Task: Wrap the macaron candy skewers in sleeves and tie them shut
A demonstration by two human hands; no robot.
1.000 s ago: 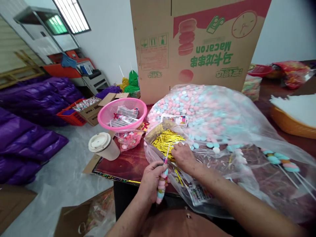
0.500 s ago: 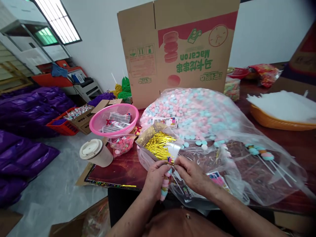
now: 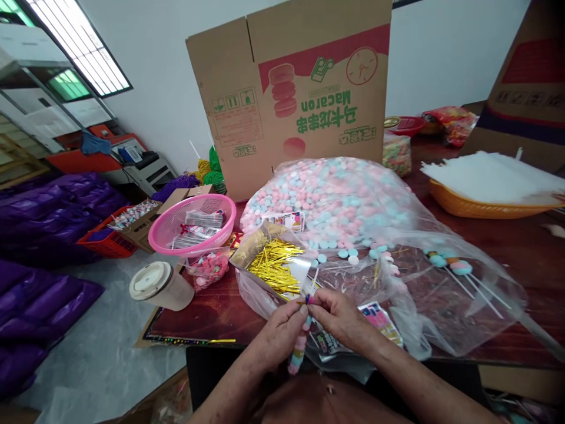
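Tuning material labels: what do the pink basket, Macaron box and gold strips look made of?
Pink basket: likely plastic, smooth; perforated wall. Macaron box: probably cardboard, matte; brown printed panels. Gold strips: foil or metallized plastic, can't tell which; shiny, bright glints.

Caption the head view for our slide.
Left hand and right hand meet at a slim pink-and-blue candy skewer near shiny gold strips.

The large carton at twelve o'clock bears "Macaron" and "马卡龙串串", both printed upside down, with three boxed handling symbols toward its nine o'clock side. Its smaller lettering, the printed packet near five o'clock and the dark carton at two o'clock cannot be read reliably.
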